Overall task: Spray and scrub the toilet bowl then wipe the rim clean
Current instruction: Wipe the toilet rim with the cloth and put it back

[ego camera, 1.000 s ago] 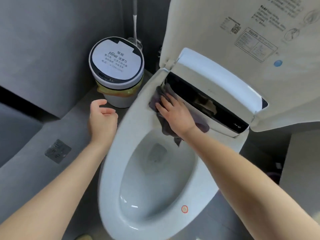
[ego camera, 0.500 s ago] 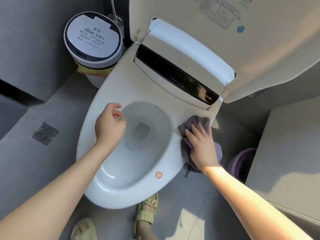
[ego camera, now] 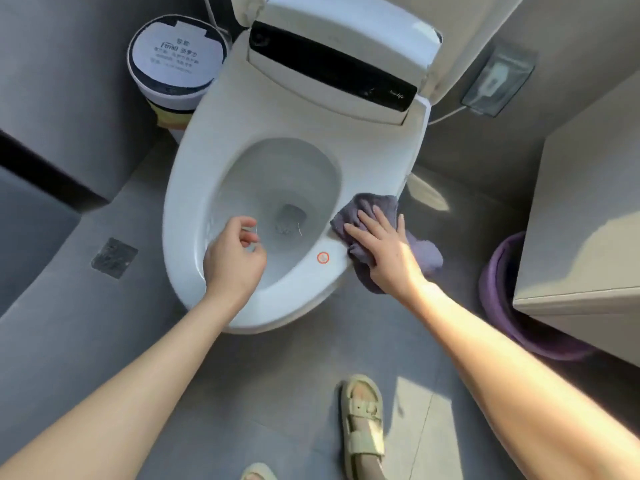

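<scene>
The white toilet rim surrounds an open bowl with water at the bottom; the lid is raised at the back. My right hand presses flat on a grey-purple cloth at the rim's right front edge, and part of the cloth hangs over the side. My left hand hovers over the front left of the bowl with fingers loosely curled and nothing in it.
A round white bin stands left of the toilet. A floor drain lies at the left. A purple basin sits under a cabinet at the right. My sandalled foot is below the bowl.
My right hand has slid the cloth from the back left of the rim round to the right front edge. My left hand has moved from beside the rim to over the bowl.
</scene>
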Demonstrator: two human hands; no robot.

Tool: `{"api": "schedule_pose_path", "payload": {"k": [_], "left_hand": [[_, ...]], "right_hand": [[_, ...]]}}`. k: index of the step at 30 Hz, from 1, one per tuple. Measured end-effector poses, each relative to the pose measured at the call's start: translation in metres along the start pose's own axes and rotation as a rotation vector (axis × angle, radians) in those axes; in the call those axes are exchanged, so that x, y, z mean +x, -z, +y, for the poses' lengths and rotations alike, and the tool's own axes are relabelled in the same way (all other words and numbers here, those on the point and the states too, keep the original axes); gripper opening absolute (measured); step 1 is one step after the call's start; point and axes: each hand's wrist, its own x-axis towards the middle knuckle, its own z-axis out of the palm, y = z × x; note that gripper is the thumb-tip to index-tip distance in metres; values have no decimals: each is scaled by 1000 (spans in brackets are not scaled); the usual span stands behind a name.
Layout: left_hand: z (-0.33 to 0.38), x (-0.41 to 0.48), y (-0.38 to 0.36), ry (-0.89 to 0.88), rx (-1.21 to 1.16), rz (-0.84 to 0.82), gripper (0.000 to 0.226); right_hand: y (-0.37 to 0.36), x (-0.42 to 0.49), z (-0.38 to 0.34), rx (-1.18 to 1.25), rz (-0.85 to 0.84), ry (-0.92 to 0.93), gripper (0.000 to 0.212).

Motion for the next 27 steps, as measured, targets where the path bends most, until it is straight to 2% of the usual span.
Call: {"api": "schedule_pose_path", "payload": {"k": [2,5,7,9,11,13,15,16,18,20,21,23,25,27], "left_hand": [[-17,-21,-4,26,14,-3,35],[-35,-42,-9,79,55,68,36],[-44,-53,-13,57,119,137,36],[-50,-60,-18,9,196,174,33],[-57,-65,-25,-58,272,179,27],[-62,-62,-31,-139,334,194,26],[-66,-53,-38,-270,398,227,39],[-68,-46,-41,-358,437,241,43],[-74,-35,-47,-490,503,236,45],[-82,-31,-54,-553,533,213,45],[-86,-30,-57,-574,542,219,46],[-90,-29,-58,-589,518,238,46],[-88,-28,-57,-603,509,239,46],[-88,-31,-56,-635,534,249,47]], "right_hand": [[-22,-31,-43,28,63,60,47],[-60,-62,-101,37,119,310,45],[-68,-62,-95,10,148,446,50],[-63,-48,-55,-21,194,505,51],[-48,-34,-7,55,236,386,41],[-36,-16,36,106,235,274,49],[-33,-1,68,152,228,228,56],[-33,8,81,221,261,150,59],[-35,20,89,545,357,-140,65],[-49,18,74,929,454,-303,68],[-63,9,58,1039,481,-335,67],[-107,-29,7,1191,463,-415,60],[-148,-74,-56,1340,446,-514,63],[-161,-96,-84,1413,460,-483,70]]}}
